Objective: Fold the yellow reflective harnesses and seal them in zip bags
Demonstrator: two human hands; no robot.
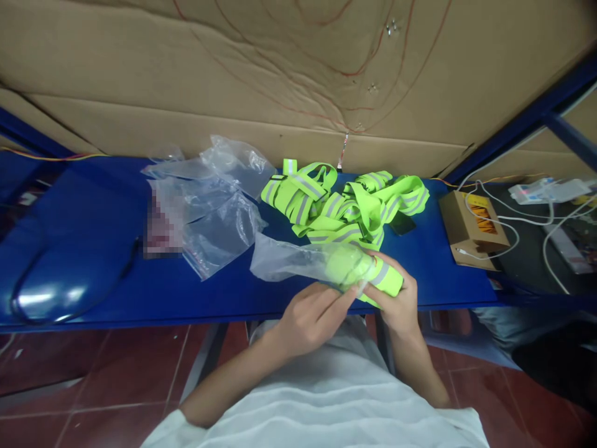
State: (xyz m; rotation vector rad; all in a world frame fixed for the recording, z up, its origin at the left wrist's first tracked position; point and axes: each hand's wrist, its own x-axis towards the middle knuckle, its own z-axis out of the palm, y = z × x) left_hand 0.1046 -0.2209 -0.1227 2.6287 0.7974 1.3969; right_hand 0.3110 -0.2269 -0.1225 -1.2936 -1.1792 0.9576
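My right hand (pixel 402 297) is closed around a folded neon-yellow reflective strap (pixel 388 278) with a grey stripe. Part of that bundle sits inside a clear plastic bag (pixel 293 258), whose far end trails off to the left. With fingers pinched, my left hand (pixel 313 314) grips the bag's edge beside the bundle. Just beyond my hands lies a pile of loose reflective straps (pixel 321 208) with black buckles. Several more clear plastic bags (pixel 224 227) are heaped left of the pile.
The blue table (pixel 186 305) backs onto a cardboard wall (pixel 186 68) with red wires. On the right stand an open cardboard box (pixel 459 224) and white cables (pixel 555 218). A black cable (pixel 125 267) loops at the left. A dark flat object (pixel 402 224) touches the straps.
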